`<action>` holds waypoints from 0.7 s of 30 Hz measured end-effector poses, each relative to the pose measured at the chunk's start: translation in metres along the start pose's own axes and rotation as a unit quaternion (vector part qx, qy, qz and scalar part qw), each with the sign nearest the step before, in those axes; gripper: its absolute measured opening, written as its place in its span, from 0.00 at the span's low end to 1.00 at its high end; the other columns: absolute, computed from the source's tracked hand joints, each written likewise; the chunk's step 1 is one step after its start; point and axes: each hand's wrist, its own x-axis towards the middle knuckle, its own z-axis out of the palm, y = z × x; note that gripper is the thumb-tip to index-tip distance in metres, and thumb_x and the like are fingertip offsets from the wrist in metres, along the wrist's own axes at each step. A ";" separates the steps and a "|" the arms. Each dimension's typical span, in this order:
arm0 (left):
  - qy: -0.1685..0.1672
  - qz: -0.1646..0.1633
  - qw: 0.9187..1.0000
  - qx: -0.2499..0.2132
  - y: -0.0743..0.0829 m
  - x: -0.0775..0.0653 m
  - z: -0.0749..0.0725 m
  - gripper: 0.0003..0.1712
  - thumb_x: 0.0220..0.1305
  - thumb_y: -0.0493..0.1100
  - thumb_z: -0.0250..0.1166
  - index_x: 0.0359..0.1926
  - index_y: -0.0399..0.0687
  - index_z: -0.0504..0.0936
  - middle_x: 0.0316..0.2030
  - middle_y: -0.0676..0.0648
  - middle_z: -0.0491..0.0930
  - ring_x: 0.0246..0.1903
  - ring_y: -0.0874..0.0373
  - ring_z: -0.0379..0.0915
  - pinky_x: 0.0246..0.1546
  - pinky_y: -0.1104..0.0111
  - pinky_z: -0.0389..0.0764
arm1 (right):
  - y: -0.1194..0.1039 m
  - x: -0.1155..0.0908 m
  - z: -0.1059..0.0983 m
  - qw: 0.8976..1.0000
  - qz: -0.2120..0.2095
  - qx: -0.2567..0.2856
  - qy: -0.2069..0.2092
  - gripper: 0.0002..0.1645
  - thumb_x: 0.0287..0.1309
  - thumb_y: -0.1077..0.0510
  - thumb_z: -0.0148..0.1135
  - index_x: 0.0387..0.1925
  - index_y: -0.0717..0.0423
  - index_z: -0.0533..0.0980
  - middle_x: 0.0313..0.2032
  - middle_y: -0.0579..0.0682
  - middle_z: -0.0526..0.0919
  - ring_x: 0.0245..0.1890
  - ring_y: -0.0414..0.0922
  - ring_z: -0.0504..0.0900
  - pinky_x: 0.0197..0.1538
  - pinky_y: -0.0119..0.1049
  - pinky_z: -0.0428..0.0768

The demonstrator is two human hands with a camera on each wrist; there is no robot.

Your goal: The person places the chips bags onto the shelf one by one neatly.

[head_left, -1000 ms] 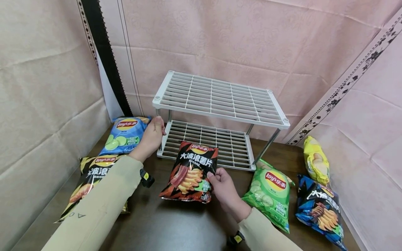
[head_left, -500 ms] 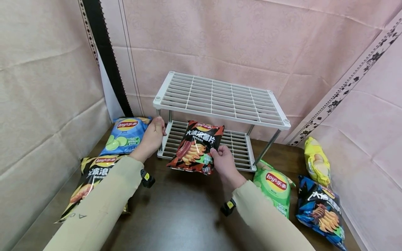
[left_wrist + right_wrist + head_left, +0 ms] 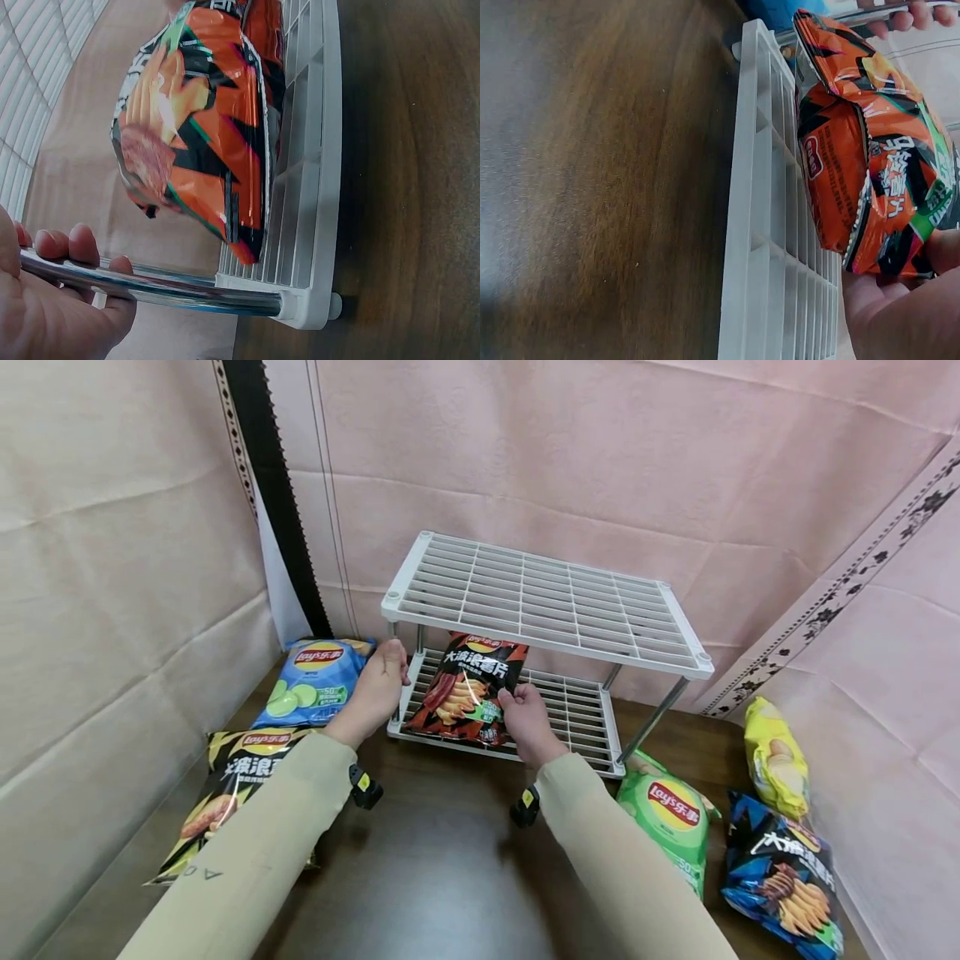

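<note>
In the head view, my right hand pinches the right edge of a red and black chip bag. This bag leans back between the two tiers of a white rack, above the left part of its lower shelf. Seen from the right wrist, the bag's bottom edge is at the slats, but I cannot tell whether it bears on them. My left hand is at the rack's left side. Its fingers curl round a shiny metal post in the left wrist view.
Left of the rack lie a blue chip bag and a black and gold one, partly behind my sleeve. To the right are a green bag, a yellow one and a blue-black one. Pink cloth hangs behind.
My right hand has carried the red and black bag away from me, from before the rack to between its shelves. My left hand keeps its hold on the post. The head view has shifted slightly.
</note>
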 end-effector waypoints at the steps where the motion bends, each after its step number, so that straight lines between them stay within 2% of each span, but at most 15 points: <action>1: 0.000 -0.002 1.000 0.000 0.000 0.000 0.000 0.30 0.75 0.61 0.27 0.37 0.43 0.63 0.33 0.36 0.69 0.37 0.41 0.70 0.36 0.59 0.67 | 0.001 0.002 0.001 1.000 -0.002 0.001 -0.006 0.16 0.73 0.53 0.50 0.34 0.54 0.55 0.25 0.48 0.57 0.23 0.44 0.58 0.30 0.38 0.59; 5: -0.002 -0.009 1.000 0.002 0.001 0.000 0.001 0.31 0.73 0.64 0.26 0.36 0.45 0.62 0.32 0.37 0.68 0.37 0.39 0.69 0.35 0.60 0.66 | 0.005 0.007 0.005 1.000 -0.002 0.004 -0.022 0.15 0.73 0.53 0.49 0.34 0.55 0.56 0.27 0.48 0.59 0.24 0.44 0.59 0.31 0.37 0.60; 10: 0.000 -0.009 1.000 0.004 0.000 0.000 0.002 0.33 0.70 0.68 0.25 0.36 0.45 0.62 0.31 0.41 0.67 0.34 0.44 0.68 0.33 0.60 0.65 | 0.007 0.010 0.011 1.000 -0.001 0.007 -0.023 0.15 0.73 0.53 0.49 0.35 0.55 0.56 0.26 0.48 0.57 0.22 0.44 0.56 0.30 0.38 0.59; 21: 0.004 0.002 1.000 -0.005 0.001 0.000 0.001 0.31 0.74 0.63 0.26 0.35 0.44 0.62 0.30 0.41 0.67 0.34 0.44 0.69 0.35 0.60 0.66 | 0.009 0.017 0.021 1.000 0.002 -0.003 -0.022 0.12 0.73 0.54 0.49 0.36 0.56 0.59 0.28 0.48 0.62 0.25 0.43 0.61 0.31 0.37 0.62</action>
